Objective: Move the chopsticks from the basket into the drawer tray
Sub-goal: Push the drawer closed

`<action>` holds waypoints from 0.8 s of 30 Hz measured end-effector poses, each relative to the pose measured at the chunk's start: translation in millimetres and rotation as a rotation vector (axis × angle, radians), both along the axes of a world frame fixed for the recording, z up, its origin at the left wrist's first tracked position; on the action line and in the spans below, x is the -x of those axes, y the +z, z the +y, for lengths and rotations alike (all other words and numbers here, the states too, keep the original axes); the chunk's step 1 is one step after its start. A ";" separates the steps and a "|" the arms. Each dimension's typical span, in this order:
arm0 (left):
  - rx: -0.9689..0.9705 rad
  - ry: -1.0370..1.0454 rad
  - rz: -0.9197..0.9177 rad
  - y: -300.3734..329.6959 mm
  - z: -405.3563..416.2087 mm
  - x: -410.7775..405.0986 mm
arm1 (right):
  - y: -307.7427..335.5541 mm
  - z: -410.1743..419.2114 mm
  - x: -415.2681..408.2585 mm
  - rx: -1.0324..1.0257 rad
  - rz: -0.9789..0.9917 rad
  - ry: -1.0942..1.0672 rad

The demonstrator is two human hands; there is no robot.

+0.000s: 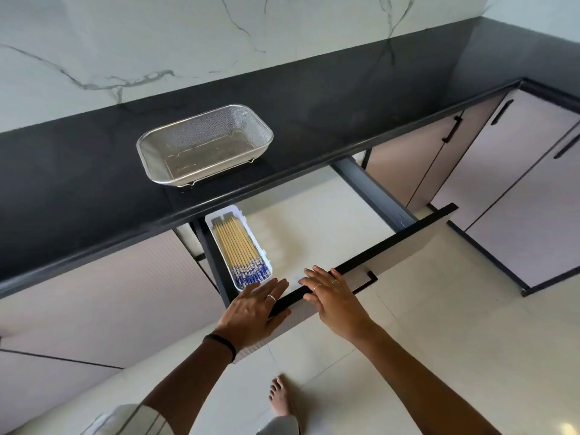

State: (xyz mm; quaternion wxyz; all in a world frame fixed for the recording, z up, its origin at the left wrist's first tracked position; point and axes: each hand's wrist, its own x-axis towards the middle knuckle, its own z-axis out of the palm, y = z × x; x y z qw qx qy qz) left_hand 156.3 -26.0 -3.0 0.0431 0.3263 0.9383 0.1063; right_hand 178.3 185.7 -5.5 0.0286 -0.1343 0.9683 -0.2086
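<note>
**Time to shut the drawer**

The basket [204,145] on the desk [78,183] is empty. The chopsticks [240,251], tan with blue ends, lie neatly in the white tray [216,219]. My left hand [254,312] and right hand [332,298] rest flat, holding nothing, on the drawer front [392,246]. I should push evenly.

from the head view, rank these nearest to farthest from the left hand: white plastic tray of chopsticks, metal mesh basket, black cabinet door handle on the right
From the left hand on the drawer front:
1. White plastic tray of chopsticks, just beyond the fingertips, at the drawer's left end.
2. Metal mesh basket, farther back on the black countertop, empty.
3. Black cabinet door handle, far off to the right.
</note>
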 end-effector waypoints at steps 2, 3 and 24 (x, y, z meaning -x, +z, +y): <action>0.018 -0.007 -0.002 -0.1 -6.7 16.4 | 0.6 -5.3 16.3 -0.002 0.009 0.002; 0.020 -0.008 -0.005 -0.5 -9.8 24.5 | 0.9 -8.3 24.7 -0.003 0.007 0.004; 0.266 0.127 0.218 5.8 -39.1 102.8 | -14.1 -48.9 127.0 -0.026 0.085 -0.008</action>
